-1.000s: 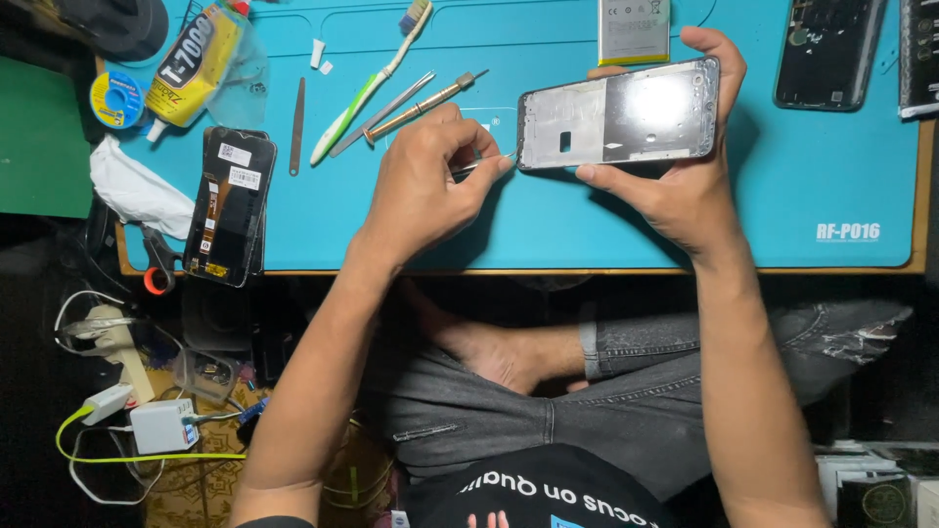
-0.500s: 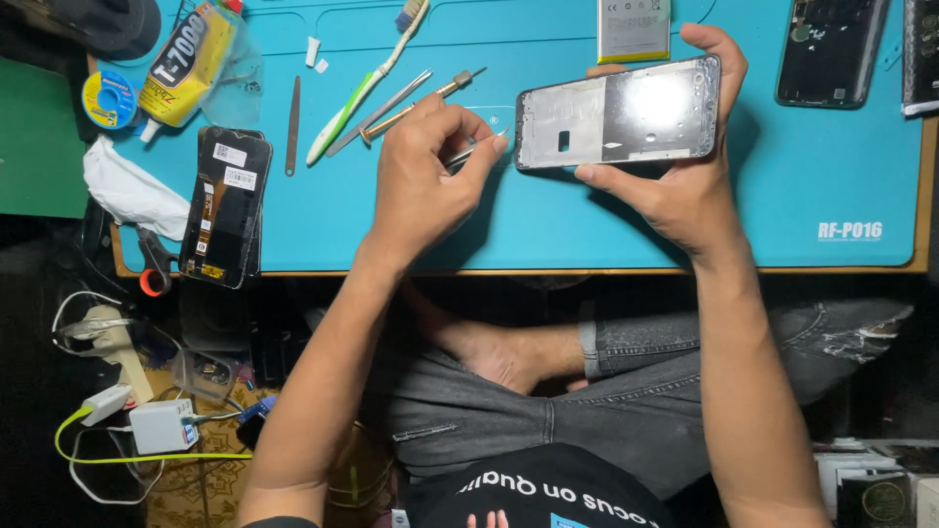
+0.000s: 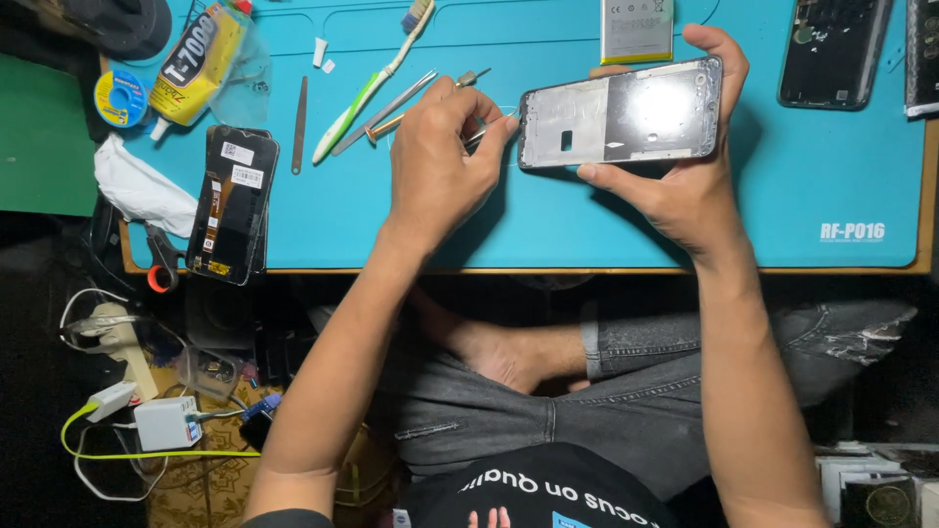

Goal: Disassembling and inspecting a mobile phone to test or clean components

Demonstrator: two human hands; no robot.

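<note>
Little has moved: left hand (image 3: 440,161) still pinches thin tweezers (image 3: 479,132) at the phone frame's (image 3: 621,115) left edge; right hand (image 3: 685,171) keeps its fingers clamped on the frame, held above the blue worktop (image 3: 685,240).

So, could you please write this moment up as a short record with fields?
Right hand: right hand grips the phone frame by its edges, above the blue mat.
Left hand: left hand pinches tweezers at the frame's left end.
Left of the hands: toothbrush, glue tube, phone screen, white cloth.
Above the frame: battery.
Far right: second phone body.
</note>
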